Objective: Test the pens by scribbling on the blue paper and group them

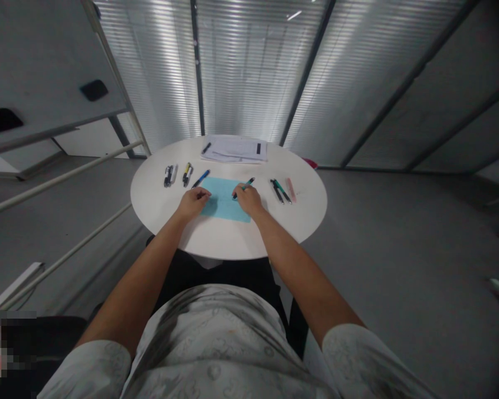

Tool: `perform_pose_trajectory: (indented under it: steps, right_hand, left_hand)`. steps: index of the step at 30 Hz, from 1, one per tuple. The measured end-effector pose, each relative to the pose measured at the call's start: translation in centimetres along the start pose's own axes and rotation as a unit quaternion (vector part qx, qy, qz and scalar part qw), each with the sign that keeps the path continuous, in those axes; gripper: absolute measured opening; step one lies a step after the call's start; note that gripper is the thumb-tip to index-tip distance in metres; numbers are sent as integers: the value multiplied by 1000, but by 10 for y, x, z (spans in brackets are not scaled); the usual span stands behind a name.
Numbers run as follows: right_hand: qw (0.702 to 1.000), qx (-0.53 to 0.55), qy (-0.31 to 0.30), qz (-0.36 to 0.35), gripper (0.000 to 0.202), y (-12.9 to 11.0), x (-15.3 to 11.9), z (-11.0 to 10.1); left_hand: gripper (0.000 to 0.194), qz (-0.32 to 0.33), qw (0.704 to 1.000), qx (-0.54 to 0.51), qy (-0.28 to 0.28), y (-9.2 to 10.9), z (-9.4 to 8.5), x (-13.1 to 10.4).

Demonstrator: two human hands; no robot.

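A light blue sheet of paper (223, 206) lies on the round white table (228, 241) in front of me. My right hand (248, 198) is closed around a green and black pen (249, 182), its tip down over the middle of the sheet. Over the sheet's left edge rests my left hand (193, 202), fingers curled together near the paper; whether anything is between them is too small to tell. Just beyond that hand lies a blue pen (201, 178), touching or close to the sheet's upper left corner.
Several pens and markers (169, 175) lie at the left, some with yellow parts (187, 173). To the right are dark and green pens (281, 191) and a pink strip (291, 189). A stack of white papers (235, 149) occupies the far side. White rails (66, 172) stand left.
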State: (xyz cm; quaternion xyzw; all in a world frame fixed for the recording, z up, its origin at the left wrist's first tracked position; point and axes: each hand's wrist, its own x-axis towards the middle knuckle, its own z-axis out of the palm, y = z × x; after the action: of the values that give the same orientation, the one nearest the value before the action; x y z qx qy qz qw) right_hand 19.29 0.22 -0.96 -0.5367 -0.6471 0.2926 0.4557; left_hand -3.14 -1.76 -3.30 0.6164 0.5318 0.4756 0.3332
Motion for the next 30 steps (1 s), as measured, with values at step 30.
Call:
perform_pose_trajectory:
  steps: [30]
  right_hand:
    - [967,189,169,32,46,-5,5,-15]
  left_hand:
    - [25,11,1000,19,-13,0,-1,0]
